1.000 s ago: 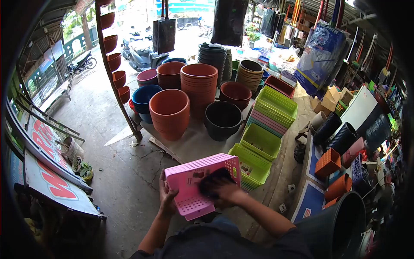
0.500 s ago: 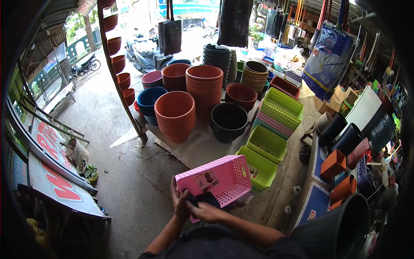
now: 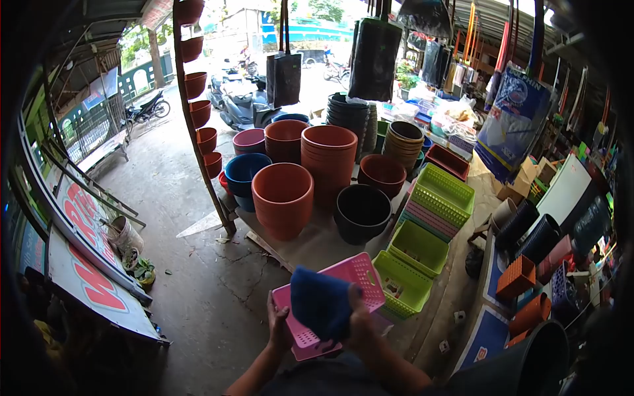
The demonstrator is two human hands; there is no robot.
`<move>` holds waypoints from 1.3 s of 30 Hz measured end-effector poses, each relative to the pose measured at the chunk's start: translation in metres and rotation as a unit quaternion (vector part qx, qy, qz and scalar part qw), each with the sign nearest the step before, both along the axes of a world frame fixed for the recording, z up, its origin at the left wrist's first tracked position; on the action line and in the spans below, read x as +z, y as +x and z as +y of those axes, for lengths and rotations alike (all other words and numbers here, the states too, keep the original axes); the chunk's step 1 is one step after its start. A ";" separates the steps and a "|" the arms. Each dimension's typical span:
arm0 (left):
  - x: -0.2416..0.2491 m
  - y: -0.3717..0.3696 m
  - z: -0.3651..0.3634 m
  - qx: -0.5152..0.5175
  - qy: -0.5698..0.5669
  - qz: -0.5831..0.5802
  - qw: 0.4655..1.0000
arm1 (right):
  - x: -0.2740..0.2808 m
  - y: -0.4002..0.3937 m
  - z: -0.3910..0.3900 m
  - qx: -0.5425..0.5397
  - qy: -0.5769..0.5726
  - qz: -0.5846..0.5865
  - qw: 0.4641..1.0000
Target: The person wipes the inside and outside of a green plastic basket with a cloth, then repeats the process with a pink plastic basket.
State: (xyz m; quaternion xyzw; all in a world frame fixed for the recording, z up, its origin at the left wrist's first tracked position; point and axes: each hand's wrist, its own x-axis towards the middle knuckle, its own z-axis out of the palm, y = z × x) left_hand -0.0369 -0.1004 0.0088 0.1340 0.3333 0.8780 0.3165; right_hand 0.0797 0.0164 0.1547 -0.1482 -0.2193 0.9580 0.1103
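In front of my body is a pink plastic basket (image 3: 364, 272) with perforated sides, tilted toward me. My left hand (image 3: 279, 325) grips its left side, fingers closed at the edge. My right hand (image 3: 362, 323) holds up a dark blue cloth (image 3: 320, 300), which hangs over the basket and covers much of its inside. A second pink rim (image 3: 317, 351) shows below the basket, close to my body. Just beyond, at the right, sit lime-green baskets (image 3: 404, 284) of a similar perforated kind.
Terracotta-coloured pots (image 3: 282, 201), a black pot (image 3: 362, 214) and a blue pot (image 3: 247, 173) stand on a low table ahead. Stacked green and pink baskets (image 3: 439, 195) line its right side. A large dark bin (image 3: 522, 360) is close at my right. Bags (image 3: 373, 59) hang overhead.
My right hand has lifted the blue cloth from low at the basket's near side to above it, spreading it out. The view has shifted, so the surroundings sit lower and further right.
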 end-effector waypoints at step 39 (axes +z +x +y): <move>0.035 -0.008 -0.010 0.036 -0.013 0.059 0.998 | -0.130 0.018 0.095 0.435 0.788 -0.137 0.413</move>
